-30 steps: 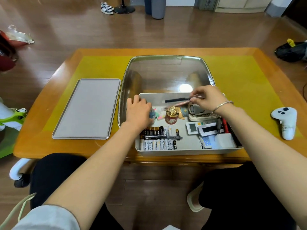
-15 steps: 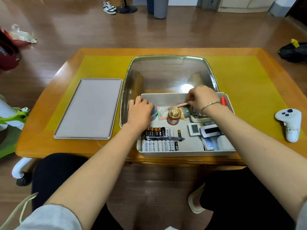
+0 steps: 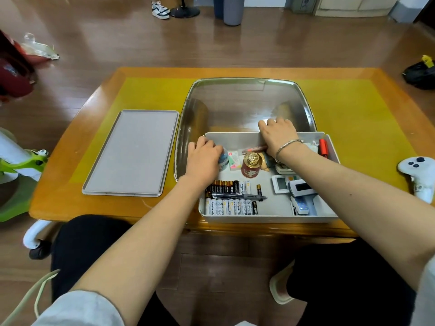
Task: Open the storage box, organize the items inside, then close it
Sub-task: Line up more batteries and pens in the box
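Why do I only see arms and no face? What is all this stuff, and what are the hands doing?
The camera sits on the person's head and looks down, so you see only their arms and lap. They are seated at a wooden table with a yellow mat. On it stands an open grey storage box; its clear lid stands up behind. Inside lie rows of batteries, a black pen, a small red jar with a gold top and some little white gadgets. The left hand rests in the box's far left corner, over something blue. The right hand reaches to the back wall; its fingers are hidden, so its grip is unclear. A flat grey tray lies left, a white controller right.
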`<state>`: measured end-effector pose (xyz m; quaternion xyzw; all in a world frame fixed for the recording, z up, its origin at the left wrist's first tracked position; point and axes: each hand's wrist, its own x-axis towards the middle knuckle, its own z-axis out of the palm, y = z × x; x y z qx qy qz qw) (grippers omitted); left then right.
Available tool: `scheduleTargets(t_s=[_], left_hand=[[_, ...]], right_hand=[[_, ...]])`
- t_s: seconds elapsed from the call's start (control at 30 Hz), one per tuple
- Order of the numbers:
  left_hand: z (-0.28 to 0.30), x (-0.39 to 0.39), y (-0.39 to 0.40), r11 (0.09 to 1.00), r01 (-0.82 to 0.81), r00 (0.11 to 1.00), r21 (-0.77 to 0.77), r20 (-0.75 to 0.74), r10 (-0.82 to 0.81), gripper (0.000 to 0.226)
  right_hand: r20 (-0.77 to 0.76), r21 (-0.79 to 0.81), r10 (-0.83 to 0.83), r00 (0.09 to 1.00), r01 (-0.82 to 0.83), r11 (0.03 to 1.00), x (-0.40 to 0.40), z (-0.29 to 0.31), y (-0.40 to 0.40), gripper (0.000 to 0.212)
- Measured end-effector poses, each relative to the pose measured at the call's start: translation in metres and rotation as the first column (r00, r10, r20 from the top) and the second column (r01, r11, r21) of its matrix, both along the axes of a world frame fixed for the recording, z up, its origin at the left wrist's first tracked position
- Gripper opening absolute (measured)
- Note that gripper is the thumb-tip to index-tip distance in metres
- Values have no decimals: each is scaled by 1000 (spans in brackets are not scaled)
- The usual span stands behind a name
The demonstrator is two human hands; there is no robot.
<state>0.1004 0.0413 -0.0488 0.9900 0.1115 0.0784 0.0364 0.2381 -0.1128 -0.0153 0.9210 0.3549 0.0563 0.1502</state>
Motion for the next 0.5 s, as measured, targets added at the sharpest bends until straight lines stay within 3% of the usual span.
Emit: scheduleTargets(t_s=[0.3,0.43,0.5], left_hand=[[1,-1,-1,1000,-6,1000,-6,2,6,29],[2,-1,-1,1000,0,1000,-6,-2,0,27],[2,-1,-1,1000,5,1000,-7,-5,-5,27]], right_hand=[[36,10,102,994,-102,995,0,9,-8,22],[-58,243,57,997,-41,969,-2,24,-24,25],[-145,372,119,982,-58,926,-9,32,-34,21]])
